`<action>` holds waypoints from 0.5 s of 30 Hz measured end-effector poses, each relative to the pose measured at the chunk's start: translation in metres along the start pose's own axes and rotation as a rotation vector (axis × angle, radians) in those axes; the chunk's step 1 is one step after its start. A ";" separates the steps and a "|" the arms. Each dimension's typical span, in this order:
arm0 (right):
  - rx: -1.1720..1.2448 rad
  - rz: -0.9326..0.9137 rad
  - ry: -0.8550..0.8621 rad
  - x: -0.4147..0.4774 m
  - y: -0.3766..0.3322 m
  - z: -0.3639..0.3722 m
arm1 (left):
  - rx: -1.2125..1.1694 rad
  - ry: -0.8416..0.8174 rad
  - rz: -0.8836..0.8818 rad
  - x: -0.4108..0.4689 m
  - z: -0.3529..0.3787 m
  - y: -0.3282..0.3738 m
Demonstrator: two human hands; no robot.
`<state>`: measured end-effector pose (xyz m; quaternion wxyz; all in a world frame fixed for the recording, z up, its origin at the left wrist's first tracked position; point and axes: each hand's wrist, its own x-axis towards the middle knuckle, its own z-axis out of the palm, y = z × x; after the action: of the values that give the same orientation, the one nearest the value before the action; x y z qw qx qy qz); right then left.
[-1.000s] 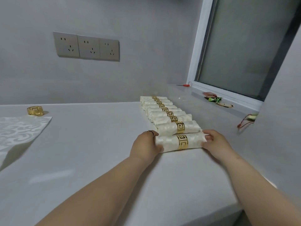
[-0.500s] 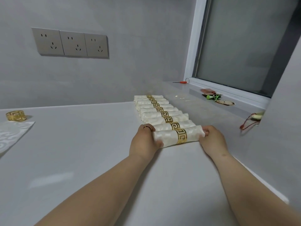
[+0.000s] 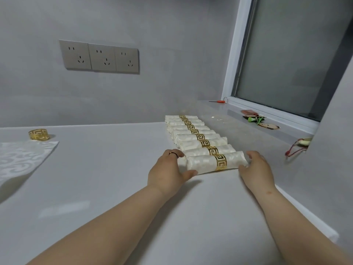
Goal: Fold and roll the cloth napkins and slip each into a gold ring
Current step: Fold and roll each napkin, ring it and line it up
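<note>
Holding as before, the left hand point(image 3: 168, 173) curls round the left end of the nearest napkin roll point(image 3: 202, 164). The right hand point(image 3: 256, 169) now cups the right end more loosely. Between the grip its gold ring point(image 3: 220, 162) shows. Nine ringed rolls point(image 3: 191, 131) lie touching on the desk point(image 3: 107, 169), counting this one. Far left of the grip lie one loose ring point(image 3: 38, 134) and one flat napkin point(image 3: 21, 159).

Softly sheened cloth napkin rolls point(image 3: 200, 164) wear glossy gold metal rings point(image 3: 221, 162) on a smooth grey table point(image 3: 114, 178).
</note>
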<state>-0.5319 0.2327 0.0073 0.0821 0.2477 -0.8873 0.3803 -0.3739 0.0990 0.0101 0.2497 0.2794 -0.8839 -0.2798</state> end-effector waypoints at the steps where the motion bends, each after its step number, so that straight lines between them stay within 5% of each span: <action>1: 0.012 -0.021 0.009 -0.006 -0.005 -0.001 | 0.009 -0.010 0.011 -0.006 -0.007 -0.004; 7: 0.031 -0.263 -0.205 -0.051 -0.069 0.014 | 0.054 -0.054 0.054 -0.066 -0.084 -0.049; 15: 0.135 -0.592 -0.668 -0.158 -0.164 0.082 | 0.049 0.126 -0.049 -0.190 -0.190 -0.129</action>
<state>-0.3094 0.1368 0.0017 -0.1201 0.6047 -0.7293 0.2967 -0.0784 0.0634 0.0106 0.2911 0.3241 -0.8659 -0.2459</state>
